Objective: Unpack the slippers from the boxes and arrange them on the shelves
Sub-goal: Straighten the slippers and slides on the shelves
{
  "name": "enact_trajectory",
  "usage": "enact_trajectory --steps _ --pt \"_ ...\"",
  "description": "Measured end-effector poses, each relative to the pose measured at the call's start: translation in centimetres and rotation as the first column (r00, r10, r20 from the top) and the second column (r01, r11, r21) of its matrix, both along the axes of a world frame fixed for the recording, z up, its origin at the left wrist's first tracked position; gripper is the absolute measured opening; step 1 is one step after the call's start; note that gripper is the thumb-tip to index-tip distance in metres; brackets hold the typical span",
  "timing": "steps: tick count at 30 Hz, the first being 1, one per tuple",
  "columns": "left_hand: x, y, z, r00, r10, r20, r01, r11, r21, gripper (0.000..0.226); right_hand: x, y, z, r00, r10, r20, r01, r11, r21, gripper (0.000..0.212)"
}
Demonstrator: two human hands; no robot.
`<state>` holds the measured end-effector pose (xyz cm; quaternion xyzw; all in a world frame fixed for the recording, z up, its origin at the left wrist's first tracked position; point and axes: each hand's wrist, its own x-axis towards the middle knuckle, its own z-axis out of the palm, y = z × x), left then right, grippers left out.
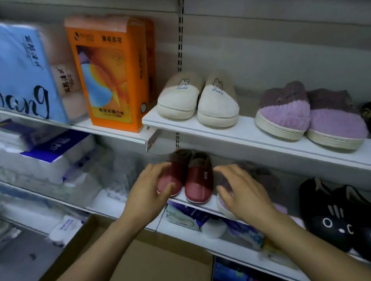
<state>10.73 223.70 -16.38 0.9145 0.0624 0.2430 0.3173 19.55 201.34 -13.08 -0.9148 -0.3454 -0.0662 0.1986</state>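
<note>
Shelf (197, 204) of slippers, left hand (151, 189) gripping a red slipper (174, 169) by the toe, right hand (243, 193) spread open over a purple slipper (224, 185).

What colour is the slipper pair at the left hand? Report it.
The red slippers are dark red with brown fuzzy collars; head view shows them best.

Paper goods on the left and below

An orange pack (115, 74) stands upright just left of the slotted post (180, 35), with pink packs (66, 80) beside it and a blurred blue pack (14, 70), lettered in black, at the far left. Under these lie white packs (15, 162) in clear wrap, one with a blue label (56, 148). Low in the middle sit small tissue packs (182, 217) and a white roll (213, 230); blue bags (231, 277) lie at bottom right.
</note>
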Motion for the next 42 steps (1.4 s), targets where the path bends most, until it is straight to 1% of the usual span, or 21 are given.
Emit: enact_trajectory --steps 2,4,6,9,12,14,16,20,24,26,27,29,30,33,35,37,38,40,42 --pt "0.7 1.0 -2.4 0.996 0.029 -0.090 -0.033 0.998 -0.051 0.048 0.8 1.0 -2.2 0.993 -0.025 -0.119 0.023 1.000 -0.017 0.050" --pt "1.6 2.4 -4.4 0.983 0.032 -0.183 -0.058 0.989 -0.138 0.053 1.6 2.3 -4.5 0.969 -0.060 -0.241 0.049 0.997 -0.054 0.059" --pt "3.1 3.8 -6.1 0.963 0.027 -0.268 -0.077 0.981 -0.177 0.059 2.5 3.8 -6.7 0.941 -0.098 -0.323 0.074 0.994 -0.085 0.066" --pt "5.6 5.6 -8.4 0.927 0.045 -0.371 -0.094 0.989 -0.113 0.067 3.7 6.0 -9.8 0.895 -0.167 -0.413 0.135 0.985 -0.105 0.072" --pt "7.6 6.2 -10.3 0.911 0.009 -0.413 -0.054 0.994 -0.097 0.076 4.3 7.6 -12.2 0.845 -0.237 -0.479 0.220 0.971 -0.093 0.075" --pt "8.4 6.3 -11.2 0.903 -0.014 -0.429 -0.023 0.996 -0.081 0.081 4.1 8.3 -13.3 0.827 -0.272 -0.492 0.259 0.961 -0.095 0.075" --pt "9.1 6.5 -11.8 0.908 -0.031 -0.419 0.002 0.998 -0.070 0.080 3.8 8.7 -14.2 0.826 -0.295 -0.481 0.280 0.954 -0.104 0.073" --pt "9.8 6.9 -12.2 0.912 -0.051 -0.408 0.026 0.998 -0.065 0.077 3.5 9.1 -14.8 0.833 -0.278 -0.478 0.267 0.959 -0.094 0.072" --pt "9.4 6.7 -12.0 0.927 -0.014 -0.375 0.007 1.000 -0.021 0.075 2.7 8.1 -14.1 0.883 -0.228 -0.409 0.225 0.973 -0.056 0.071" --pt "8.9 4.9 -11.5 0.957 0.009 -0.290 0.001 0.999 0.034 0.070 1.8 6.0 -13.8 0.926 -0.214 -0.312 0.211 0.977 -0.043 0.065" --pt "8.5 3.4 -11.1 0.973 -0.017 -0.231 0.028 0.999 0.044 0.066 1.4 4.6 -13.5 0.948 -0.218 -0.232 0.211 0.976 -0.055 0.062" --pt "8.0 0.0 -10.4 0.980 -0.148 -0.134 0.157 0.986 0.062 0.061 1.2 1.3 -13.1 0.965 -0.251 -0.071 0.246 0.966 -0.074 0.057" --pt "8.0 -1.8 -10.2 0.969 -0.216 -0.118 0.224 0.972 0.067 0.061 1.3 -0.5 -12.8 0.958 -0.287 -0.022 0.285 0.955 -0.084 0.055" --pt "9.2 -6.1 -10.4 0.931 -0.330 -0.156 0.341 0.939 0.049 0.066 2.1 -6.2 -12.2 0.910 -0.413 0.039 0.413 0.892 -0.184 0.057" --pt "10.2 -8.1 -11.0 0.922 -0.327 -0.207 0.348 0.934 0.076 0.071 3.0 -9.4 -12.5 0.881 -0.462 0.100 0.469 0.831 -0.298 0.066" --pt "11.0 -9.7 -11.7 0.920 -0.278 -0.278 0.319 0.941 0.113 0.077 4.2 -11.9 -13.3 0.868 -0.478 0.135 0.489 0.775 -0.401 0.075" --pt "11.3 -10.3 -12.2 0.916 -0.251 -0.312 0.304 0.943 0.134 0.080 4.8 -12.8 -13.9 0.869 -0.475 0.141 0.486 0.764 -0.425 0.078" --pt "11.7 -11.3 -13.0 0.909 -0.210 -0.360 0.283 0.945 0.163 0.086 5.7 -13.6 -14.6 0.895 -0.423 0.142 0.439 0.775 -0.454 0.079" --pt "11.9 -12.0 -13.6 0.914 -0.189 -0.358 0.253 0.957 0.143 0.088 6.3 -13.9 -14.5 0.922 -0.379 0.081 0.371 0.802 -0.469 0.073"
